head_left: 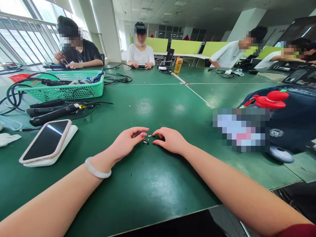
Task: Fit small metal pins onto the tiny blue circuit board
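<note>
Several tiny dark and metallic parts [146, 141] lie on the green tabletop [158, 177] between my two hands. A very small white piece [149, 135] sits just beyond them; its kind is too small to tell. My left hand [128, 140], with a pale bangle [95, 169] on its wrist, curves in from the left, thumb and fingers apart, close beside the parts. From the right, my right hand [170, 140] reaches toward the same spot, its thumb and index finger spread with a gap between them. Nothing shows inside either hand.
At left are a phone [46, 141] on a white object, black handheld tools [54, 112] with cables, and a green basket [66, 90]. A dark bag [283, 121], a red-lidded bottle [271, 99] and a mouse [280, 154] stand right. Other people sit around the table.
</note>
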Demonstrator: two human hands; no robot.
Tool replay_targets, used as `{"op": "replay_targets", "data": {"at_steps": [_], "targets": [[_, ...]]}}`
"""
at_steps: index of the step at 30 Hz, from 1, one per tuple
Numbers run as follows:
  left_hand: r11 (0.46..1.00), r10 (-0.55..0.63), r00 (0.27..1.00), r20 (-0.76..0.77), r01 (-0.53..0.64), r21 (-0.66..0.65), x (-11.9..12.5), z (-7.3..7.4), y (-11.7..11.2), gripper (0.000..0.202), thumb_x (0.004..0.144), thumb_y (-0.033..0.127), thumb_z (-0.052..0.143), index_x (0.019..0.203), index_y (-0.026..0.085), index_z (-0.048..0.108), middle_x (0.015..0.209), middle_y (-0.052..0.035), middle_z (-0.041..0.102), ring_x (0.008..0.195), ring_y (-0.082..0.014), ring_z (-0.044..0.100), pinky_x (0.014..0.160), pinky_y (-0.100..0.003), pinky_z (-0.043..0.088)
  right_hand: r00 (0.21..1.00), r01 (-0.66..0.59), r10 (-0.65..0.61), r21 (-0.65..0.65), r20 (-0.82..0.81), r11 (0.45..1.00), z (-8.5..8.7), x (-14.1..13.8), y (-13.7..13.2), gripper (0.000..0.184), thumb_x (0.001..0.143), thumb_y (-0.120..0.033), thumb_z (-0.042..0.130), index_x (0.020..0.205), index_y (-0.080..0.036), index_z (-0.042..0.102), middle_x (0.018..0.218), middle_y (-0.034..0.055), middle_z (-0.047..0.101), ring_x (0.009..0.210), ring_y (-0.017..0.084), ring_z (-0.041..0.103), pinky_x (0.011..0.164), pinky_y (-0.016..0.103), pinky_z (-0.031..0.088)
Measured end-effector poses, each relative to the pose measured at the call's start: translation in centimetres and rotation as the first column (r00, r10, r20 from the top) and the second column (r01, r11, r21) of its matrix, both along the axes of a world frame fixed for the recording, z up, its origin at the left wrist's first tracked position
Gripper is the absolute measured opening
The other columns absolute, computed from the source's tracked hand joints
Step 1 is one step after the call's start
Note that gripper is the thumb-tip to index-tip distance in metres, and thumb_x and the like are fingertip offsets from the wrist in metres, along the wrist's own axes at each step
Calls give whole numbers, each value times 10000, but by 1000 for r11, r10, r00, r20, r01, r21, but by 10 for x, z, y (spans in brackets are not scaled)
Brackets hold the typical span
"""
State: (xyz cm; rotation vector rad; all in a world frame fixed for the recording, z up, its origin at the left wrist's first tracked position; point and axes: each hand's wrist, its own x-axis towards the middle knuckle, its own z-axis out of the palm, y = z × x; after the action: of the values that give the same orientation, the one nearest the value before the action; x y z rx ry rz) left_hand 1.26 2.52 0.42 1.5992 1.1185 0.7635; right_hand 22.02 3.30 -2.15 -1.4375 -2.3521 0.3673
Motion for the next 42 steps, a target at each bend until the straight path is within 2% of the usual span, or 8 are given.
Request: {"op": "replay_targets", "data": {"at_steps": [7, 12, 16, 22, 26, 29, 34, 42], "targets": [[988, -122, 966, 227, 140, -66, 2, -6, 1, 358, 796, 356, 594, 1113, 191, 606, 1034, -73, 662, 999, -194, 589, 959, -375, 417, 992, -111, 107, 72, 62, 991, 1, -7, -5, 355, 838, -425, 551, 1154, -268, 586, 961, 23, 572, 770, 140, 564, 699, 272, 429], [1000, -6, 993, 117, 6, -4, -2, -6, 7, 364, 800, 406, 565, 1073, 171, 623, 1005, -84, 682, 988, -209, 596, 926, -373, 423, 984, -177, 177, 39, -11, 984, 0, -9, -6, 227, 840, -332, 569, 1032, -246, 653, 943, 23, 608, 809, 136, 578, 757, 267, 431], [1000, 3, 998, -60, -1, 29, -2, -6, 8, 342, 806, 418, 527, 1024, 180, 640, 921, -67, 714, 881, -195, 627, 851, -347, 447, 960, -257, 250, -45, -128, 965, 4, -7, -8, 133, 832, -168, 553, 835, -215, 677, 835, 2, 656, 800, 124, 590, 747, 243, 431], [995, 8, 986, -167, 8, 95, -2, -6, 7, 337, 813, 408, 491, 1016, 192, 650, 870, -51, 718, 790, -179, 623, 732, -309, 480, 967, -148, 137, -34, -216, 988, 11, -4, -9, 230, 843, -94, 474, 876, -217, 665, 825, -6, 670, 770, 113, 587, 738, 242, 422], [992, 37, 974, -224, -7, 129, -3, -6, 8, 335, 812, 409, 487, 1014, 207, 662, 920, -45, 711, 711, -163, 609, 723, -314, 492, 975, -171, 158, -78, -153, 982, 14, -3, -12, 141, 835, -257, 562, 925, -231, 667, 789, -6, 645, 702, 114, 569, 664, 239, 412], [989, 37, 972, -232, -2, 151, -4, -8, 9, 331, 804, 366, 502, 1056, 214, 655, 919, -40, 706, 744, -169, 621, 764, -320, 493, 981, -178, 174, -36, -89, 983, 11, -7, -16, 223, 794, -354, 623, 981, -236, 655, 843, 5, 628, 721, 119, 569, 673, 246, 419], [979, 35, 969, -245, 16, 201, -4, -14, 10, 362, 764, 282, 556, 1115, 243, 636, 929, -22, 699, 823, -184, 628, 801, -321, 492, 983, -185, 185, 42, 12, 982, 4, -18, -18, 125, 835, -299, 575, 874, -224, 668, 911, 18, 615, 784, 133, 579, 736, 263, 428], [983, -96, 985, -145, 116, 141, -3, -15, 7, 471, 709, 256, 629, 1176, 205, 596, 1029, -44, 677, 868, -179, 636, 848, -311, 502, 980, -82, 92, 63, -175, 995, 8, -15, -16, 105, 847, -257, 552, 825, -208, 643, 859, 8, 595, 771, 115, 556, 718, 238, 422]]}}
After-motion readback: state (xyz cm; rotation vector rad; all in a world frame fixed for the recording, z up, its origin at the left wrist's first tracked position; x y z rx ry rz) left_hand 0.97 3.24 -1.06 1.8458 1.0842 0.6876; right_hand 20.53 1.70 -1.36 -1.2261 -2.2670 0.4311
